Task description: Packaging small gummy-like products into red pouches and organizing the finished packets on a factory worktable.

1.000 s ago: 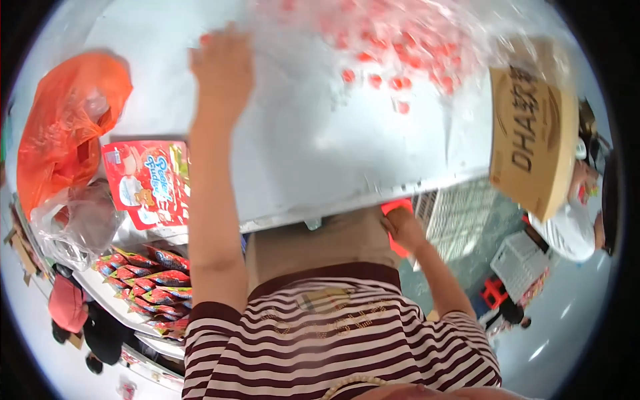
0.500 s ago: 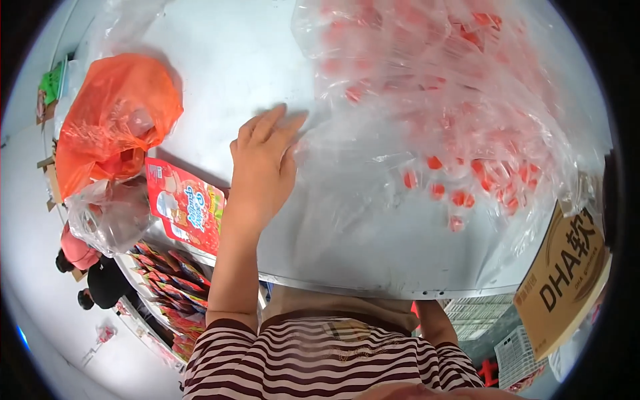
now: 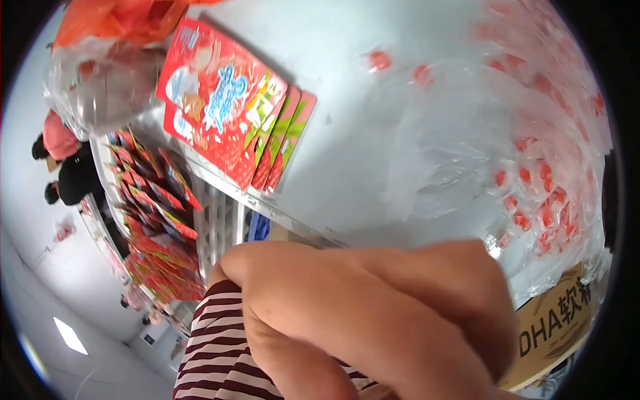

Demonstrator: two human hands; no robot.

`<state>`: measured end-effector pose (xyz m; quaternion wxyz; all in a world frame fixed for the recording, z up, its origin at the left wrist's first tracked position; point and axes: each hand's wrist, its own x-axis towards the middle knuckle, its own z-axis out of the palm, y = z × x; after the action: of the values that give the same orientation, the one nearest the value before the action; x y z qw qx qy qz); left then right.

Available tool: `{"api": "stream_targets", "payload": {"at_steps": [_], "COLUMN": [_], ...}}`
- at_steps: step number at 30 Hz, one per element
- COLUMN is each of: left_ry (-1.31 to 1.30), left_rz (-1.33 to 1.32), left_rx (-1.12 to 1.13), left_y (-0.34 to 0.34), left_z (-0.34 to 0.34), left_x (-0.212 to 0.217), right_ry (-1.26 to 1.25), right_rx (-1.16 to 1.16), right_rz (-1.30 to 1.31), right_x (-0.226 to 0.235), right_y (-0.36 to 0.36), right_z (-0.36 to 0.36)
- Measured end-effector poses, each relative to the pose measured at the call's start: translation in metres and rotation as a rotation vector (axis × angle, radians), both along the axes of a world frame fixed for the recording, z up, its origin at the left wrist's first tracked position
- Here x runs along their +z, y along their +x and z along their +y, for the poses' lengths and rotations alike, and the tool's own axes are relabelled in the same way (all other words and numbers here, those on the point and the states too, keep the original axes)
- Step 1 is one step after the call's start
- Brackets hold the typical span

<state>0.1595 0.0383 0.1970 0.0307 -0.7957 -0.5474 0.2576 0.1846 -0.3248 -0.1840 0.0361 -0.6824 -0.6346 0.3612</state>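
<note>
Lifting my left arm (image 3: 373, 313) up close, I took my left hand off the clear bag of little red sweets (image 3: 467, 153) at the right. My fingers are hidden, so I cannot tell if they are open. Upper left: four red packs (image 3: 220, 100), one orange bag (image 3: 120, 20). Lower right: one brown box (image 3: 553, 327).

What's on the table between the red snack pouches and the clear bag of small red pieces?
In the head view, almost nothing: bare pale table top separates the red snack pouches from the clear bag of small red pieces. Two stray red pieces lie near the bag's edge.
</note>
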Motion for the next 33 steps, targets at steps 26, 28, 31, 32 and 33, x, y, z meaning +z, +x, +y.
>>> {"api": "stream_targets", "payload": {"at_steps": [26,28,31,32,33], "left_ry": [0.496,0.434,0.435,0.44,0.513], "left_rz": [-0.659,-0.727,-0.72,-0.731,-0.784], "left_rx": [-0.235,-0.226,0.049,0.048,-0.003], "left_y": [-0.225,-0.219,-0.222,-0.231,-0.241], "left_z": [0.073,0.066,0.054,0.054,0.06], "left_x": [-0.185,-0.18,-0.167,-0.169,-0.174], "right_ry": [-0.05,-0.054,-0.087,-0.098,-0.105], "right_rx": [0.025,-0.005,-0.046,-0.05,-0.059], "right_rz": [-0.157,-0.172,-0.196,-0.204,-0.209], "right_x": [0.056,0.071,0.101,0.114,0.125], "right_y": [0.068,0.071,0.071,0.07,0.069], "right_z": [0.033,0.029,0.012,0.008,0.005]}}
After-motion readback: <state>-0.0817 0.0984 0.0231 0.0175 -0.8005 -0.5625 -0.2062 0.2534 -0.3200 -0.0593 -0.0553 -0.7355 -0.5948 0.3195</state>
